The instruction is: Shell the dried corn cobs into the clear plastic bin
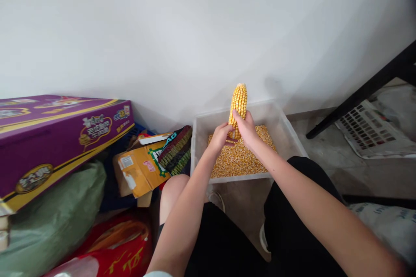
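An ear of yellow corn [239, 100] stands nearly upright between my hands, its kernels in dense rows. My right hand [246, 130] is closed around its lower half, with the thumb lying along the front. At the bottom end, my left hand [221, 136] pinches the ear from the left side; its fingertips are partly hidden. Both hands are above a translucent plastic bin [289, 138]. Loose corn kernels [238, 160] cover much of the bin's floor.
A white wall rises behind the bin. On the left are a purple carton [71, 138], a flattened orange box [143, 169], a mesh bag [177, 151], a green sack [65, 203] and a red bag [120, 246]. Rightward are a black table leg [357, 95] and a white basket [373, 134].
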Motion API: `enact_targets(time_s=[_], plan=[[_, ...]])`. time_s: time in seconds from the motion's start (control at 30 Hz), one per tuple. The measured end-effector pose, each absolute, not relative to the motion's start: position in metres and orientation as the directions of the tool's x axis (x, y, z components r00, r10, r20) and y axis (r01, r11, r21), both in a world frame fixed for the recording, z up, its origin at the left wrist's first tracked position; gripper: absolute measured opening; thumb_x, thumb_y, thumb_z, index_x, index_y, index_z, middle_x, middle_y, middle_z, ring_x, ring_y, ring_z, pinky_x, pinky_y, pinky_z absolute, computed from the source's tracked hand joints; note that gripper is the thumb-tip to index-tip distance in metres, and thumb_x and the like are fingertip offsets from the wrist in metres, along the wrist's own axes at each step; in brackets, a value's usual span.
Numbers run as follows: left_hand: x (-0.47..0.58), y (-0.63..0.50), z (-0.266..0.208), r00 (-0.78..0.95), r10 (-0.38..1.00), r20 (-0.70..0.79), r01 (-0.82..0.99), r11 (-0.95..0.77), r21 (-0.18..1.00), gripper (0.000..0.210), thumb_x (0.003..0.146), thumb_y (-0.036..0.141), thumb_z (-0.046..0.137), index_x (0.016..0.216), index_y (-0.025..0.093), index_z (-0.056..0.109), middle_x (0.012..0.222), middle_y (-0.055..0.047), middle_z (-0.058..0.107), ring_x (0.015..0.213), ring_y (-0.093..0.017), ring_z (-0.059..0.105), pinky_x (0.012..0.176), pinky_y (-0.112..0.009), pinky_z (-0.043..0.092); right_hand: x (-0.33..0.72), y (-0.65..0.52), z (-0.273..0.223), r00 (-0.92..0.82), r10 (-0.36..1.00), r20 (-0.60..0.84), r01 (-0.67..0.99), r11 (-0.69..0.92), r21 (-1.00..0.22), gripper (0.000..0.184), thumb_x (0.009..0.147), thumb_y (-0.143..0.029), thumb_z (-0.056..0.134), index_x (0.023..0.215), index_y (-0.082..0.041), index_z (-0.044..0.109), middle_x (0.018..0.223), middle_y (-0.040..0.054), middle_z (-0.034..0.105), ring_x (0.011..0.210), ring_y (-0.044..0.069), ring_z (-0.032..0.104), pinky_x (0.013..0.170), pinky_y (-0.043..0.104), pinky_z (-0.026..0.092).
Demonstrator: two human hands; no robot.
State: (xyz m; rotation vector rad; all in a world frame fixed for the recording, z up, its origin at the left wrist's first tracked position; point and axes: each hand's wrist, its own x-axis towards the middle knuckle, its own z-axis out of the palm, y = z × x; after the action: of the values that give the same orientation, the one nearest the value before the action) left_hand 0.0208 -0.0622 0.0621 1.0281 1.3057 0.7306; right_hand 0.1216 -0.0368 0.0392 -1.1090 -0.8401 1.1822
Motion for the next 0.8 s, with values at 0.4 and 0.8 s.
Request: enact_targets(time_s=[0.4,0.8], plan=[[0.024,-0.061,0.061,0.081,0.872,-0.482,0.054,0.48,0.876,0.029,0.066,0.027,0.048,0.093,0.021,0.052,0.076,-0.003,0.055,0.06,-0.017,0.058,0.056,-0.033,0.053,0.119,-0.048,0.04,0.186,0.981,0.049,-0.132,0.075,-0.988,0.037,0.077,-0.053,0.056,0.096,-0.022,0.049,0.089,0.0028,0.058,0.08,0.017,0.056,0.069,0.031,0.044],[0.032,-0.063,0.041,0.022,0.893,-0.449,0.14,0.442,0.886,0.031,0.081,0.041,0.034,0.101,0.019,0.045,0.089,-0.01,0.061,0.067,-0.02,0.061,0.046,-0.027,0.045,0.111,-0.052,0.024,0.182,0.98,0.083,0.002,0.084,-0.996,0.038,0.078,-0.053,0.054,0.1,-0.022,0.05,0.086,0.0033,0.06,0.075,0.019,0.056,0.066,0.031,0.041]])
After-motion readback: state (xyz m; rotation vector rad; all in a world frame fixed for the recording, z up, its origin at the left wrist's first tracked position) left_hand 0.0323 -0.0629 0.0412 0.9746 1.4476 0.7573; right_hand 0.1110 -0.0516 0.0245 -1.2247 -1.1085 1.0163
